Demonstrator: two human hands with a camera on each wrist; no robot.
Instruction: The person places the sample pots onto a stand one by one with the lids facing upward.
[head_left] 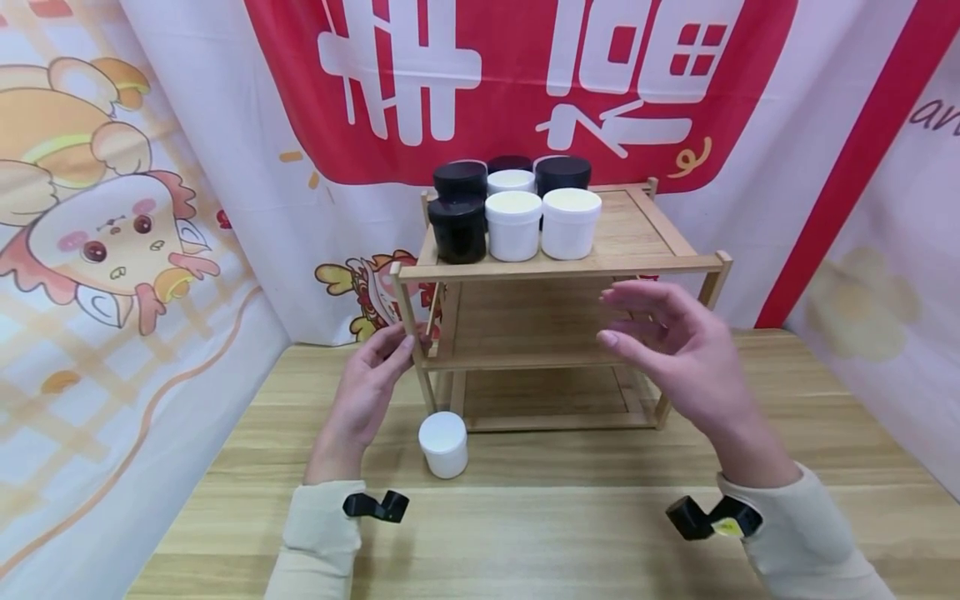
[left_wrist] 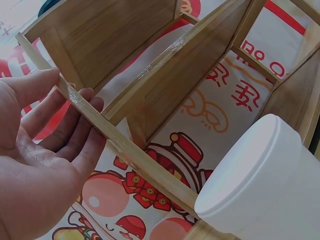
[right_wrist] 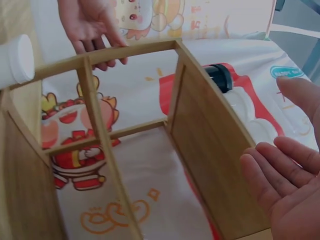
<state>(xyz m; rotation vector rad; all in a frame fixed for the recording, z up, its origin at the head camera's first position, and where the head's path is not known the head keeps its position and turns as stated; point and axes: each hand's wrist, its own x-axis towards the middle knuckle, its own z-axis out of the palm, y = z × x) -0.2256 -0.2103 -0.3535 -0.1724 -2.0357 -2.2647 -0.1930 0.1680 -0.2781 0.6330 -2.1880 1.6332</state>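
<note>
A three-tier wooden shelf rack (head_left: 558, 268) stands on the table. My left hand (head_left: 384, 360) pinches its left front post, thumb on one side and fingers on the other, as the left wrist view shows. In front of the rack's right half my right hand (head_left: 678, 358) hovers with loosely bent fingers, holding nothing. By the left front foot, a white lidded jar (head_left: 443, 444) sits upright on the table. On the top tier, toward the left, white jars (head_left: 513, 225) and black jars (head_left: 457, 229) stand crowded together; those behind are partly hidden.
The wood-grain table (head_left: 525, 533) reaches back to a printed cloth (head_left: 360, 208) hanging behind the rack. Similar cloths rise along the left and right sides. Inside the rack, the middle shelf (head_left: 525, 321) and bottom shelf (head_left: 540, 396) are visible from the front.
</note>
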